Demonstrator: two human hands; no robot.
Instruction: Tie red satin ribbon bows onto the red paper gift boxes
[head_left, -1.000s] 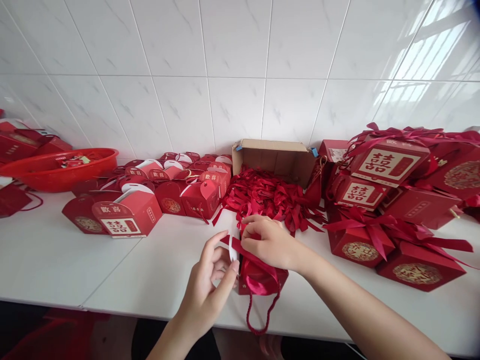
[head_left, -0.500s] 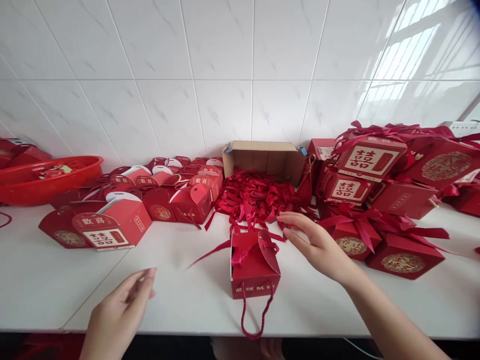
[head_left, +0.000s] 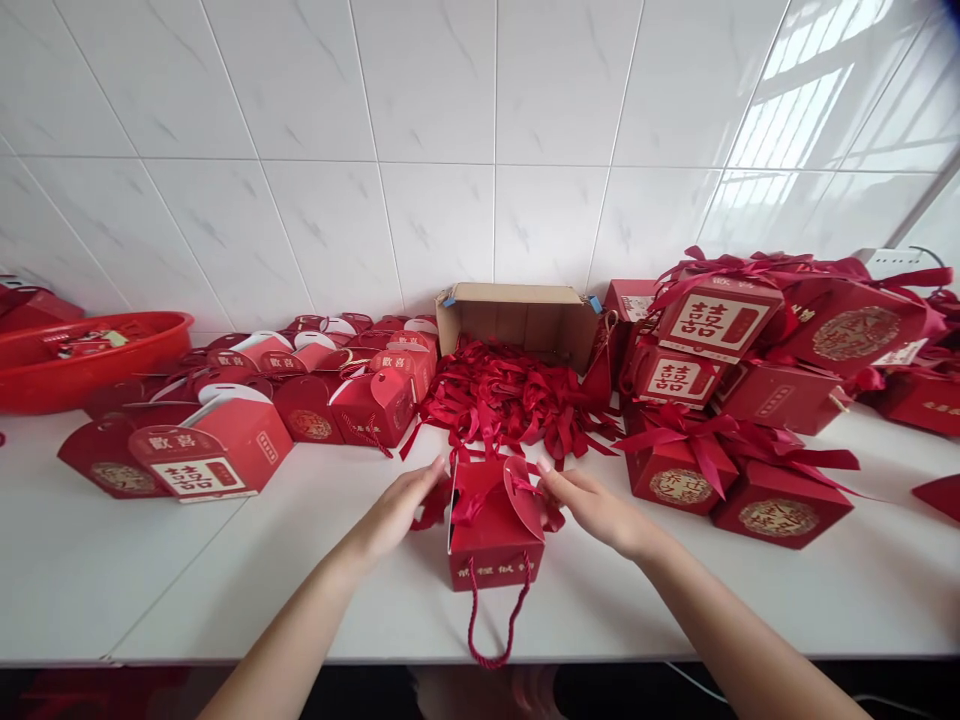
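Note:
A red gift box (head_left: pixel 495 562) stands on the table in front of me, its rounded flaps partly raised. A twisted red cord handle (head_left: pixel 491 660) hangs down its near side. Red satin ribbon (head_left: pixel 470 508) threads through the top. At the box's left, my left hand (head_left: pixel 401 510) is closed on a bunched end of the ribbon; its fingertips are partly hidden. On the other side, my right hand (head_left: pixel 596 508) pinches the ribbon beside the right flap, thumb and fingers together.
Behind the box, loose red ribbons (head_left: pixel 517 395) spill from a cardboard box (head_left: pixel 517 294). Several untied gift boxes (head_left: pixel 259 440) stand at left, near a red plastic basin (head_left: pixel 150 350). Ribbon-tied boxes (head_left: pixel 787 505) are stacked at right. A tiled wall (head_left: pixel 435 220) closes the back.
My left hand has moved right and forward to the box and taken the ribbon's left end. My right hand has come in closer to the box's right side. The view has shifted slightly.

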